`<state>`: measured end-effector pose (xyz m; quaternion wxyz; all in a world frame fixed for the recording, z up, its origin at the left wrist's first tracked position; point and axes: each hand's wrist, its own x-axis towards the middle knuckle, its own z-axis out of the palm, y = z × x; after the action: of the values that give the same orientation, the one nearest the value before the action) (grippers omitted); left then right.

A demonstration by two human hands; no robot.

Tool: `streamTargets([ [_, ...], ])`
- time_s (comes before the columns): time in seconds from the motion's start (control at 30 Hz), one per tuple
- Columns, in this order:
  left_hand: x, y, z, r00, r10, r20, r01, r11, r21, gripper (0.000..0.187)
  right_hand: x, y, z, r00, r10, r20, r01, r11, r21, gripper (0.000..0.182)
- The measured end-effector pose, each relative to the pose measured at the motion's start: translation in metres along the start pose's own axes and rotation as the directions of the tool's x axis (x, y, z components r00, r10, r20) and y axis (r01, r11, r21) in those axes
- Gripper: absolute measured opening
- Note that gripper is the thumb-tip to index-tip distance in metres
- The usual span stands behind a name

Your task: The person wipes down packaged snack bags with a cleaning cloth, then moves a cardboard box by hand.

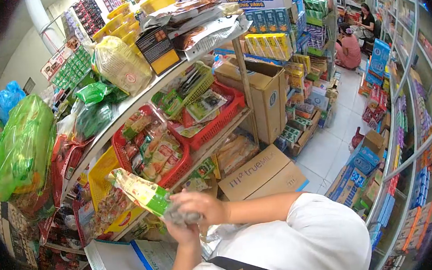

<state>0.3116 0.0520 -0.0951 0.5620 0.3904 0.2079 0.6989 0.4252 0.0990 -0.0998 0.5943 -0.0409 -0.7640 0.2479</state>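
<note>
A green and yellow printed packet (144, 191) is held up at a tilt in front of the shelf. My left hand (184, 234) is closed at its lower end, though the grip is partly hidden behind a grey cloth (182, 213). From the right comes my right hand (201, 206), its fingers curled over the cloth and pressing it against the packet's lower end. Just beyond the packet are a red basket (184, 155) of bagged goods and a yellow basket (97, 171).
Another red basket (210, 130) stands on the same shelf. A cardboard carton (263, 174) lies near my right forearm, and a taller open carton (269, 99) stands behind it. Glass-fronted shelves (406, 134) line the right side. Two people (350, 51) sit low down the aisle.
</note>
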Motion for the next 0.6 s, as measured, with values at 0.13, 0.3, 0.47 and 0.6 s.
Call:
streamTargets([
  [0.13, -0.015, -0.004, 0.002, 0.989, -0.049, 0.139, 0.032, 0.992, 0.120, 0.060, 0.033, -0.005, -0.028, 0.806, 0.439, -0.397, -0.371, 0.898, 0.238, 0.032],
  [0.3, -0.039, -0.025, -0.009, 0.998, 0.055, 0.002, -0.054, 0.965, 0.256, 0.067, 0.027, -0.003, -0.009, 0.874, 0.444, -0.199, -0.403, 0.890, 0.214, 0.036],
  [0.47, -0.021, -0.013, -0.015, 0.973, 0.175, -0.150, -0.159, 0.981, 0.110, 0.065, -0.013, -0.007, 0.008, 0.857, 0.513, -0.043, -0.500, 0.850, 0.162, 0.041],
  [0.6, -0.018, 0.002, -0.008, 0.994, 0.055, -0.091, -0.023, 0.946, 0.322, 0.066, -0.022, -0.003, 0.013, 0.881, 0.441, -0.170, -0.449, 0.893, -0.014, 0.044],
])
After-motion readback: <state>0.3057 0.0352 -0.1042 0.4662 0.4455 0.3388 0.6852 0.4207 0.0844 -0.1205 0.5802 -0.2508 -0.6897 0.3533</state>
